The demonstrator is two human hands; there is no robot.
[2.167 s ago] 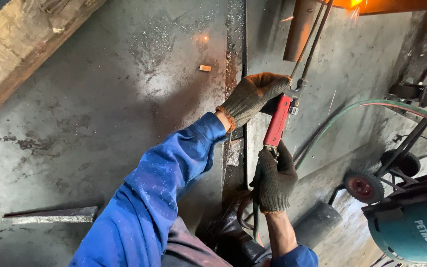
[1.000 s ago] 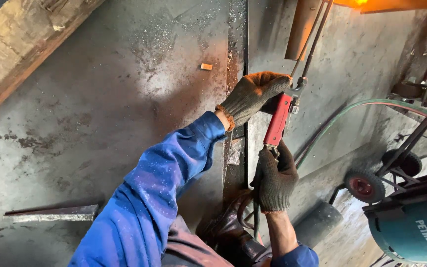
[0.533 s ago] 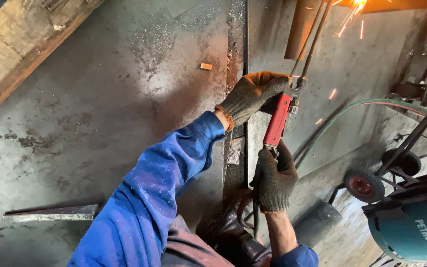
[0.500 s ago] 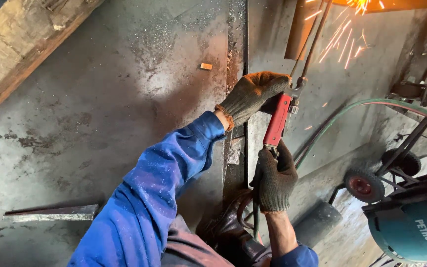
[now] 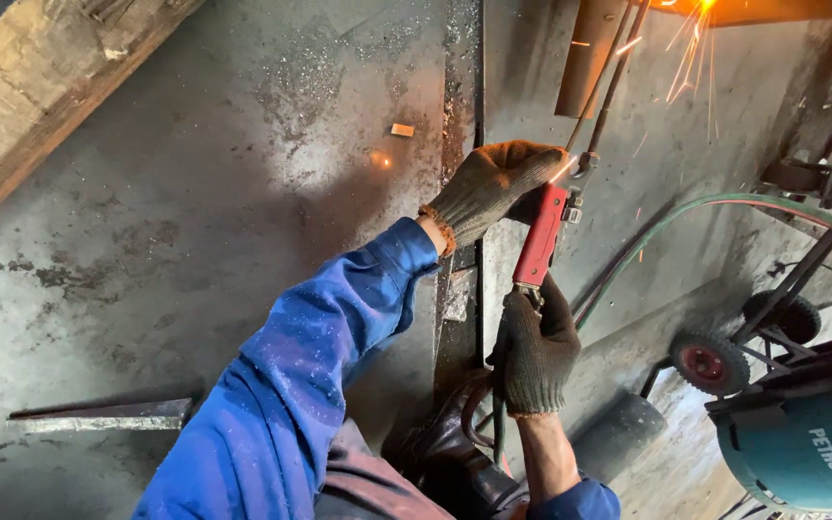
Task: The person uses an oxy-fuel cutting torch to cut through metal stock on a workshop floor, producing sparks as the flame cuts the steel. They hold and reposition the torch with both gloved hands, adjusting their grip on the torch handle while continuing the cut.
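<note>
Left hand (image 5: 493, 188) closed around the head of the red torch (image 5: 539, 236); right hand (image 5: 534, 351) clenched on its rear end. Sparks (image 5: 690, 48) fly near the plate's (image 5: 243, 193) top edge.

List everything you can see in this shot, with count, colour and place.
cutting torch: one, red handle, centre, held by both hands
sparks: orange, top right
hoses: green and red, right
gas cylinder: one, teal, bottom right
trolley wheel: one, black with red hub, right
metal offcut: one, grey, lower left
small block: one, tan, upper centre
wooden beam: one, brown, top left
left hand: gloved, near the torch's front end
right hand: gloved, on handle's rear
</note>
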